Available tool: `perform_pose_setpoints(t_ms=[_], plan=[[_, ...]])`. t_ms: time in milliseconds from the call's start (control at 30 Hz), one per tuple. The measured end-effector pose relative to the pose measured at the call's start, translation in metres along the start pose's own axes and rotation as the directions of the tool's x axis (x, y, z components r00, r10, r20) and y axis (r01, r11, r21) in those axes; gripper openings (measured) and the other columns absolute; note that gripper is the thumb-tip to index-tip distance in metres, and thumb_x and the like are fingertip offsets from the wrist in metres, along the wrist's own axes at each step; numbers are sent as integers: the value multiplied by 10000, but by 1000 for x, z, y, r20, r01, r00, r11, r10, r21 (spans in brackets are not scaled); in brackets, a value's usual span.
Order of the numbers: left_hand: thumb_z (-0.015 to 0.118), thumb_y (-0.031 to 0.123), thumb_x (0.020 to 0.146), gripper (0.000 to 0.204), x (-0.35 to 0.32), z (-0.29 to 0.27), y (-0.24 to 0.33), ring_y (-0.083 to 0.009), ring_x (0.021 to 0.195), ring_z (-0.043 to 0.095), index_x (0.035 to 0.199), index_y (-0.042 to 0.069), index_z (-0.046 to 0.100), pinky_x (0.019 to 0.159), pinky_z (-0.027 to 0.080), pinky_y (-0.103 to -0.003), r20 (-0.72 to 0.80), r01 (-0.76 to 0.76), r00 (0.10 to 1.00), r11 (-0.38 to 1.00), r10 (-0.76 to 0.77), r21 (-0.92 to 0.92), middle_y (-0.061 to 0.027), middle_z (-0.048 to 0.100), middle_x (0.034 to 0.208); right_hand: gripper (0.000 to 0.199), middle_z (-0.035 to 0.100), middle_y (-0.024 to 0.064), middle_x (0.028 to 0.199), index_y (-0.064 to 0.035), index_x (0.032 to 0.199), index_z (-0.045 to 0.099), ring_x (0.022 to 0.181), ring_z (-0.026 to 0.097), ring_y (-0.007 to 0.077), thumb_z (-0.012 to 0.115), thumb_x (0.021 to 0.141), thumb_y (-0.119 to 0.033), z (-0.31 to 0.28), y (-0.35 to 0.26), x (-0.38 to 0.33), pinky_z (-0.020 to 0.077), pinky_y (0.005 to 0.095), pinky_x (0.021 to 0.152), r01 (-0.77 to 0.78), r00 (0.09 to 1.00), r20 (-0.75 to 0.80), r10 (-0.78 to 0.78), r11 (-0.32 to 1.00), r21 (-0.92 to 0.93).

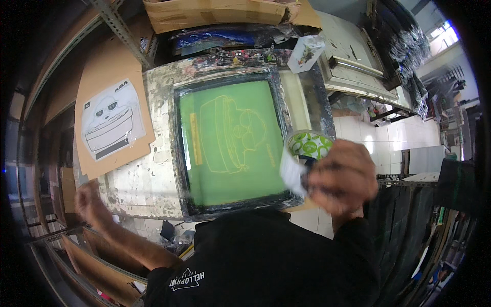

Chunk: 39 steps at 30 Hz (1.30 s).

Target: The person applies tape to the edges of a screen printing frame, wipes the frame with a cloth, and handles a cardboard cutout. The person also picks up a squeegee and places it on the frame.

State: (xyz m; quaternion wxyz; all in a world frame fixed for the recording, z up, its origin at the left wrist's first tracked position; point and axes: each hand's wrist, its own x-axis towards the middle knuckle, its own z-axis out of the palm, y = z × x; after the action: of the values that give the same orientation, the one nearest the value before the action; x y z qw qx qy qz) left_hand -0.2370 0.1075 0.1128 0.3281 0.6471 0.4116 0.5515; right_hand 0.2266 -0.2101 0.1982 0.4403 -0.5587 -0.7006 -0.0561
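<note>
My right hand (342, 179) is over the right edge of the table, its fingers closed around a roll of tape (310, 144) with a green-and-white patterned core. A whitish strip and something dark by the fingertips are blurred. At the table's left front corner, my left hand (91, 203) is curled closed; anything inside it is too small to tell. A faint pale streak runs over the table near it. Between my hands lies a screen-printing frame (179, 148) with a dark, worn border. Its green mesh (225, 187) carries a yellowish line drawing turned sideways.
A paper print of a cartoon figure (110, 120) lies on a cardboard sheet (82, 163) at left. A small white box (307, 53) stands behind the frame's right corner. A metal shelf post (120, 30) rises at left. A cardboard box (215, 14) sits at the back.
</note>
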Motion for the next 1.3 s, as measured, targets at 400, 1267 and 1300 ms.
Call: perform_pose_setpoints(t_ms=[400,1267,1300], plan=[[578,120,974,140,13,-97,73,-185,947,597,971,-10,629,941,493,-332,-240,-386,915,874,323,-296,-109,628,991,95,639,-43,621,-160,663,660,521,621,103,644,738,-105,-26,-51,60,404,229,471,586,800,-247,-546,800,131],[543,169,1011,277,152,32,38,-213,1076,553,1143,-74,558,1045,465,-346,-67,-297,936,679,344,-672,-136,565,1117,459,645,206,977,-41,1112,525,977,597,377,730,733,-198,122,260,-207,374,478,926,-672,740,-444,505,577,-463],[543,179,1013,276,159,41,34,-208,1071,547,1132,-71,555,1042,467,-341,-62,-284,941,675,334,-681,-126,558,1096,495,646,215,993,-33,1144,501,992,598,385,729,739,-203,119,256,-215,372,477,937,-702,712,-422,561,556,-445]])
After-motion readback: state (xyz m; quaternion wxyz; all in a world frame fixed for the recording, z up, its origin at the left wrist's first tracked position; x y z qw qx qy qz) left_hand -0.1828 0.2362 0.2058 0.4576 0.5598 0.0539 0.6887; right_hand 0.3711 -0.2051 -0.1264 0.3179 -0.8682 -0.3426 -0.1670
